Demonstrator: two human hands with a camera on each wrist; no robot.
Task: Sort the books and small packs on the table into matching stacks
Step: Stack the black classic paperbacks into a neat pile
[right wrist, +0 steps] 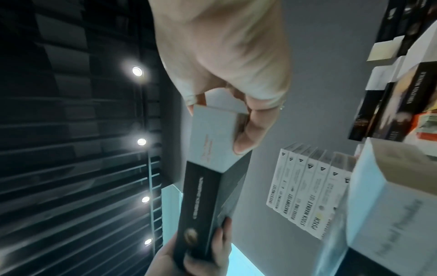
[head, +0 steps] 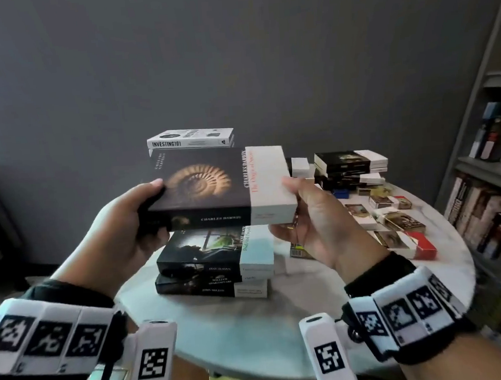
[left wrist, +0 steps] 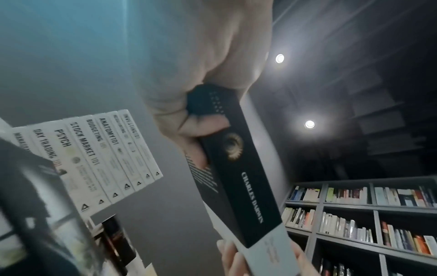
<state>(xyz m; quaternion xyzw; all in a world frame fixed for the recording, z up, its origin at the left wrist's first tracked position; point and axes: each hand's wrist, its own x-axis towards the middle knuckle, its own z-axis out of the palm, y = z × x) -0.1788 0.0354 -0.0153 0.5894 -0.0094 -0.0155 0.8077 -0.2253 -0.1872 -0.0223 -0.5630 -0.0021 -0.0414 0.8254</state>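
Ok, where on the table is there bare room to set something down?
Bare marble table lies along the near edge, in front of the dark book stack. The right side is crowded with small packs; behind them, more dark books.

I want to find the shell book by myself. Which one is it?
Look above the round marble table, over the near stack of dark books. The left hand and right hand hold one book flat in the air by its ends. Only it has a golden spiral shell on its cover, with Charles Darwin's name.
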